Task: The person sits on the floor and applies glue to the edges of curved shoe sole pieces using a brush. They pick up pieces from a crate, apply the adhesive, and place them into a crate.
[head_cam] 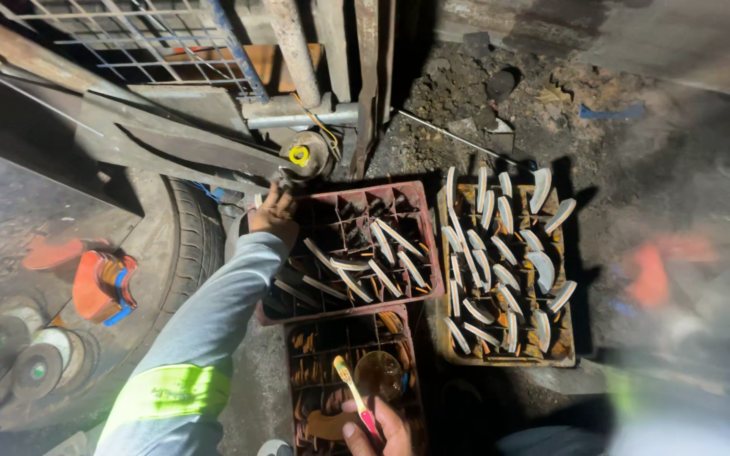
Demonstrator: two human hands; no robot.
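The left hand (274, 215) reaches out to the far left corner of a red divided crate (350, 250), its fingers curled on the rim; whether they grip anything else I cannot tell. The right hand (379, 426), low in view, has its fingers closed on a yellow-and-pink toothbrush (354, 393) over a second red crate (348, 371) holding a brown round dish (378, 373). Pale curved blades stand in the first crate and fill a yellow crate (507, 268) just to the right. A tyre (196, 241) and metal frame (297, 110) crowd the left; grinding discs (23, 359) lie further left.
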